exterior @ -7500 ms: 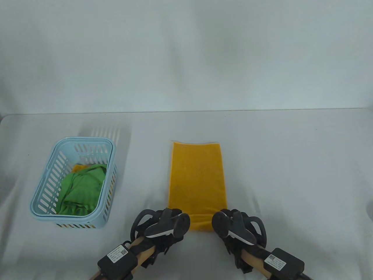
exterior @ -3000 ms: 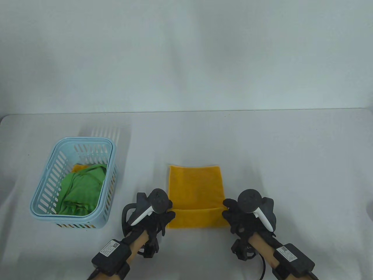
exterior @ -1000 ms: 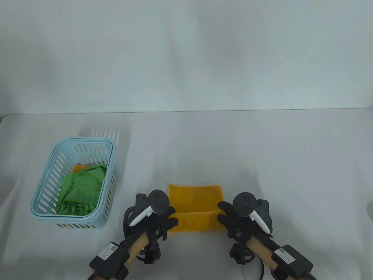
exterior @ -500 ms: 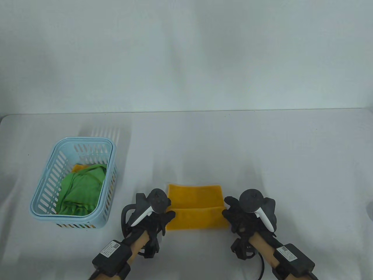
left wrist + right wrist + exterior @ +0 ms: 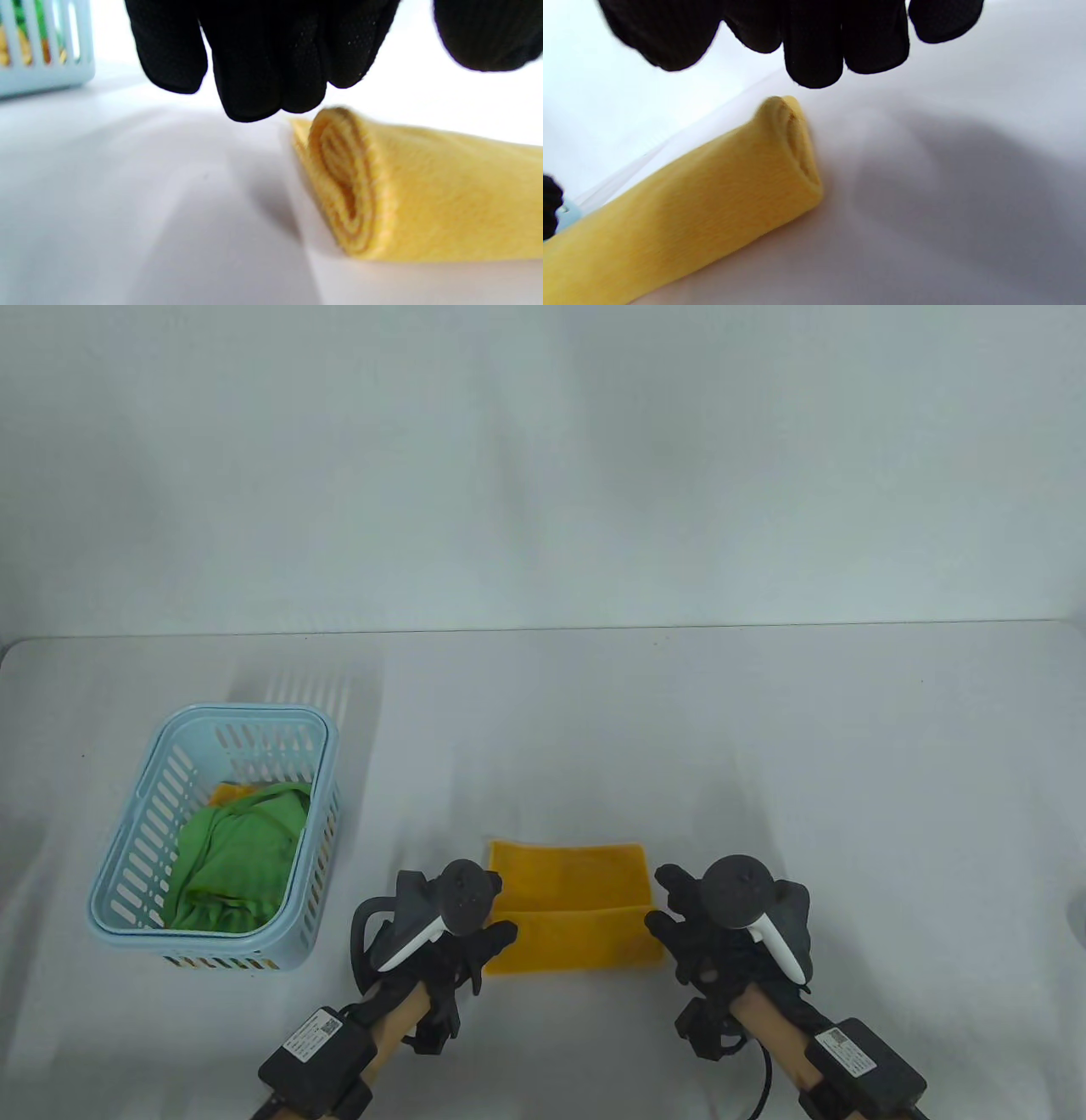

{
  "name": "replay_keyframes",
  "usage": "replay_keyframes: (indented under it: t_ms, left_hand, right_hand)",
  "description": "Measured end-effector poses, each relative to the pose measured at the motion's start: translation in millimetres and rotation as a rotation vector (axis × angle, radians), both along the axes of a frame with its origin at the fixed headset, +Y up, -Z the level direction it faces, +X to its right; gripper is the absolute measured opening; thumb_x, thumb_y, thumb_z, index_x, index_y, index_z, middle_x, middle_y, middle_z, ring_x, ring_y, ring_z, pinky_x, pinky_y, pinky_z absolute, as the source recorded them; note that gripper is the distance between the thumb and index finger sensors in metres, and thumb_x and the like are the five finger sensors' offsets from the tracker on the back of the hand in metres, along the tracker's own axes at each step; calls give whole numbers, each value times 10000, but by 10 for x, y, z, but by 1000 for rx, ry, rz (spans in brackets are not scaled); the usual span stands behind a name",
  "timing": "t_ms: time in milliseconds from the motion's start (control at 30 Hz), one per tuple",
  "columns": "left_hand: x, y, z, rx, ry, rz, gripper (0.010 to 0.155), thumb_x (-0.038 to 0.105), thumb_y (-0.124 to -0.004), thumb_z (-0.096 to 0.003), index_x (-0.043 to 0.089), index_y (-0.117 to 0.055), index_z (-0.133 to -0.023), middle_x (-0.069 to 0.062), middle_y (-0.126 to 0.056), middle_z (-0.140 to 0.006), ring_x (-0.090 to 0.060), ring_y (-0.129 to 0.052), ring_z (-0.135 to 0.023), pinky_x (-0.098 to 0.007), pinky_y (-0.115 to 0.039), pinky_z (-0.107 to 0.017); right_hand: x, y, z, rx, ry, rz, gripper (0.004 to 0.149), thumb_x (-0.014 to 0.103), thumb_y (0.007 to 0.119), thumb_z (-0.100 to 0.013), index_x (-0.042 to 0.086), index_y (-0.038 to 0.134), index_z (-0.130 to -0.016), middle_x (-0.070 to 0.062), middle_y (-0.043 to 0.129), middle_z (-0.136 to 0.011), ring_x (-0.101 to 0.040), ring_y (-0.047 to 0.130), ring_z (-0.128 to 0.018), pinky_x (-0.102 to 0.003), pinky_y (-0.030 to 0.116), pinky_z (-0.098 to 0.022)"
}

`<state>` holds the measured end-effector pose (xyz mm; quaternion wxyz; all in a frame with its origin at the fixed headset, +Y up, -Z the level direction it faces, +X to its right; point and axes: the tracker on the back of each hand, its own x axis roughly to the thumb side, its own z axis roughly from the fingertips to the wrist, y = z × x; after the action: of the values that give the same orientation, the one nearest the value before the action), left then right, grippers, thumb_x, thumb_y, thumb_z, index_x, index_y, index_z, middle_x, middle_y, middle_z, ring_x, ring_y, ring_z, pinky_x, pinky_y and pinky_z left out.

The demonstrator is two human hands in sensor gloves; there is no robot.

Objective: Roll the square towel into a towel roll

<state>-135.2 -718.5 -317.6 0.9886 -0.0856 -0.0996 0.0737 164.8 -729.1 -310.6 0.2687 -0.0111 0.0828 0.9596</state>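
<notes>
Table view, hands [image 5: 585, 937] flanking half-rolled yellow towel [image 5: 570, 906], open table [image 5: 764, 729] beyond

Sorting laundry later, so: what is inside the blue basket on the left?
The blue basket holds a crumpled green cloth, with a bit of orange-yellow cloth showing behind it. Whatever lies beneath them is covered.

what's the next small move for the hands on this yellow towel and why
Probably bring both hands back onto the roll and turn it once more, away from the person. The yellow towel still has a flat strip beyond the rolled part, and the left hand and right hand sit at its ends, fingers lifted clear of it.
</notes>
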Motion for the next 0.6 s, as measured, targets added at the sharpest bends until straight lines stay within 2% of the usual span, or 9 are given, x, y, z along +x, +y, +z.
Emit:
replay_keyframes:
  t_ms: [133, 233, 367, 600]
  left_hand:
    - [120, 37, 98, -6, -153, -15, 739, 580, -765, -329, 358, -614, -1018, 51, -694, -1054, -233, -806, -935, -506, -682, -710]
    - [212, -24, 142, -7, -212, -97, 739, 569, -772, -326, 354, -612, -1015, 52, -672, -1061, -237, -783, -950, -510, -670, -717]
    - [288, -163, 141, -11, -236, -200, 762, 568, -772, -324, 340, -583, -1026, 47, -642, -1074, -245, -753, -974, -512, -659, -726]
    - [320, -340, 98, -34, -232, -267, 830, 575, -764, -329, 345, -440, -1058, 54, -494, -1120, -242, -624, -1041, -488, -603, -771]
  right_hand:
    - [-148, 59, 88, 40, 121, 73, 705, 528, 783, -308, 363, 544, -951, 44, 689, -971, -295, 667, -922, -554, 582, -675]
    - [-264, 32, 131, 35, 199, 163, 698, 495, 806, -311, 376, 544, -946, 75, 638, -1002, -289, 613, -960, -557, 549, -696]
    - [-321, -56, 126, 28, 223, 266, 667, 467, 812, -319, 381, 570, -934, 95, 627, -1012, -288, 598, -972, -559, 539, -702]
    - [-290, -214, 61, -24, 229, 322, 726, 509, 806, -310, 392, 513, -963, 125, 555, -1062, -300, 555, -1005, -568, 519, -712]
